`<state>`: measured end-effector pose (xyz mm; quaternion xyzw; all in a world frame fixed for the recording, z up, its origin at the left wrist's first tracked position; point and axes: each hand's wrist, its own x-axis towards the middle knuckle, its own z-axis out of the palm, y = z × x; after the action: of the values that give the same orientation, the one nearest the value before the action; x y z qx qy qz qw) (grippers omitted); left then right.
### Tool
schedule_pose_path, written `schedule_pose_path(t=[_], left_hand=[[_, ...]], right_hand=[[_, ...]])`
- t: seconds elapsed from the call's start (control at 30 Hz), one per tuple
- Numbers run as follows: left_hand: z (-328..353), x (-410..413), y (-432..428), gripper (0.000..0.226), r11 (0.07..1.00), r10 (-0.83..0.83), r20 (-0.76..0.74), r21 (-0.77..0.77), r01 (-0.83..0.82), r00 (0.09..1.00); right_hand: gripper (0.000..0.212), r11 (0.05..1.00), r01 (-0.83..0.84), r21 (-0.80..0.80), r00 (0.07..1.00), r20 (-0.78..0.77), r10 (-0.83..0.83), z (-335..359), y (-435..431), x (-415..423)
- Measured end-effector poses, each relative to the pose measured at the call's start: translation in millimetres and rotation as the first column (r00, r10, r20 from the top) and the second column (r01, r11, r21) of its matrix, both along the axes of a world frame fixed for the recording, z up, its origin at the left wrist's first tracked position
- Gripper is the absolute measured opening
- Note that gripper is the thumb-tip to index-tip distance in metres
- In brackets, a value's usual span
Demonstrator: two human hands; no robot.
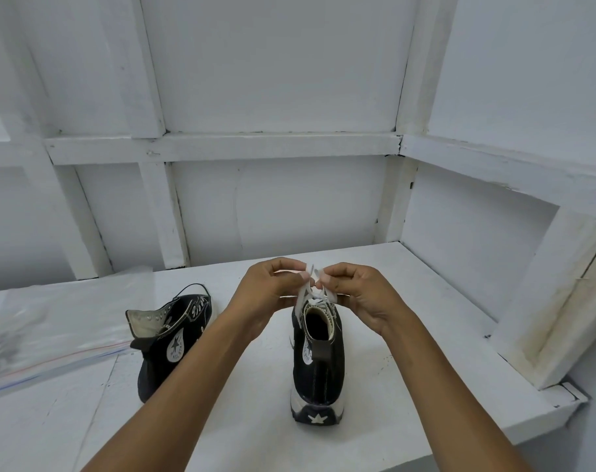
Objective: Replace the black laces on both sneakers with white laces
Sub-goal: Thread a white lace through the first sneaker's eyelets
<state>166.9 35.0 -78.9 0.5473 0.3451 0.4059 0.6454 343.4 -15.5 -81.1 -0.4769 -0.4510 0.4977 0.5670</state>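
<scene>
White panelled walls with painted wooden battens closed in the corner, and a white counter ran along beneath them. A thick white board leaned at the counter's right end. On the left side lay a clear plastic zip bag, flat and crumpled; I could not make out what it held.

Two black high-top sneakers sat on the counter, well apart. The left sneaker lay tipped on its side just beside the bag, its pale lining and round star patch showing. The right sneaker stood upright near the middle, heel toward the person, with a white star on the heel of its sole.

Both bare arms reached over that upright sneaker. The left hand and the right hand met just above its collar, fingers curled, each pinching a part of the white lace. The lace rose from the top of the sneaker's front into the fingertips, its strands blurred there.
</scene>
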Motion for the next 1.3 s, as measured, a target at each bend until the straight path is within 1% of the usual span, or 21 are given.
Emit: schedule_pose_path(t=[0.07, 0.13, 0.27, 0.33, 0.4, 0.47, 0.53, 0.6, 0.67, 0.77, 0.83, 0.93, 1.0, 1.07, 1.1, 1.17, 1.23, 1.3], left_hand=[[0.5, 0.8, 1.7, 0.017, 1.0, 0.023, -0.008, 0.0, -0.023, 1.0], [1.0, 1.2, 3.3, 0.02, 1.0, 0.005, -0.021, -0.004, -0.005, 1.0], [2.6, 1.8, 4.1, 0.012, 0.998, -0.058, -0.049, -0.016, 0.057, 0.997], [3.0, 2.5, 3.9, 0.013, 0.998, -0.068, -0.055, -0.012, 0.068, 0.996], [3.7, 3.0, 3.5, 0.017, 0.998, -0.066, -0.049, -0.025, 0.065, 0.997], [4.5, 3.0, 3.4, 0.019, 0.997, -0.065, -0.031, -0.053, 0.063, 0.997], [4.9, 2.0, 4.0, 0.014, 0.996, -0.077, -0.031, -0.055, 0.075, 0.997], [4.8, 0.7, 4.8, 0.009, 0.995, -0.092, -0.055, -0.033, 0.09, 0.994], [6.1, -0.1, 4.8, 0.011, 0.995, -0.1, -0.094, 0.004, 0.1, 0.991], [8.8, -1.3, 5.0, 0.014, 0.989, -0.125, -0.152, 0.062, 0.136, 0.98], [9.5, -2.7, 4.6, 0.017, 0.982, -0.149, -0.156, 0.089, 0.164, 0.976], [6.2, -2.2, 4.0, 0.018, 0.98, -0.151, -0.123, 0.114, 0.165, 0.981], [4.1, -1.2, 3.5, 0.013, 0.984, -0.156, -0.073, 0.072, 0.162, 0.985], [3.8, -2.0, 4.9, 0.012, 0.978, -0.203, -0.05, 0.04, 0.205, 0.978], [4.4, -2.5, 5.7, 0.013, 0.969, -0.241, -0.063, 0.044, 0.244, 0.969], [8.1, -3.4, 7.3, 0.015, 0.945, -0.306, -0.134, 0.081, 0.318, 0.943], [13.8, -3.0, 8.1, 0.017, 0.917, -0.324, -0.26, 0.149, 0.369, 0.91], [19.6, -1.7, 8.5, 0.021, 0.884, -0.289, -0.411, 0.231, 0.406, 0.864]], right_hand=[[0.006, 1.0, -0.011, 0.011, 1.0, 0.013, 0.011, 0.4, -0.3, -0.4], [0.006, 1.0, -0.024, 0.018, 0.999, 0.029, 0.023, 0.7, -0.3, -1.3], [0.025, 0.999, -0.035, 0.023, 0.996, 0.079, 0.033, 2.5, 0.0, -5.2], [0.03, 0.999, -0.023, 0.031, 0.996, 0.091, 0.02, 2.5, 0.7, -5.7], [0.03, 0.999, -0.012, 0.035, 0.996, 0.088, 0.008, 1.7, 1.3, -5.5], [0.024, 0.999, -0.01, 0.039, 0.995, 0.095, 0.006, 0.4, 2.2, -5.1], [0.022, 0.999, -0.017, 0.039, 0.994, 0.112, 0.013, -0.3, 2.7, -5.0], [0.023, 0.999, -0.017, 0.034, 0.991, 0.136, 0.012, -0.9, 3.2, -4.8], [0.027, 1.0, -0.006, 0.031, 0.988, 0.155, 0.001, -1.2, 3.5, -4.3], [0.035, 1.0, 0.021, 0.011, 0.99, 0.136, -0.022, -3.4, 5.5, -1.6], [0.031, 1.0, 0.023, 0.0, 0.992, 0.123, -0.023, -3.9, 6.8, -0.8], [0.028, 0.999, -0.045, -0.027, 0.993, 0.106, 0.048, -2.8, 6.8, 0.9], [0.02, 0.99, -0.135, -0.043, 0.987, 0.082, 0.138, -1.1, 4.5, 2.8], [0.017, 0.98, -0.192, -0.054, 0.977, 0.078, 0.196, -0.8, 2.9, 5.7], [0.016, 0.977, -0.205, -0.055, 0.974, 0.09, 0.21, -0.9, 2.9, 7.7], [0.016, 0.975, -0.219, -0.046, 0.967, 0.12, 0.223, -0.7, 3.5, 9.8], [0.015, 0.975, -0.216, -0.045, 0.962, 0.159, 0.22, -0.8, 4.4, 9.8], [0.014, 0.979, -0.2, -0.05, 0.96, 0.189, 0.206, -2.9, 5.8, 9.2]])
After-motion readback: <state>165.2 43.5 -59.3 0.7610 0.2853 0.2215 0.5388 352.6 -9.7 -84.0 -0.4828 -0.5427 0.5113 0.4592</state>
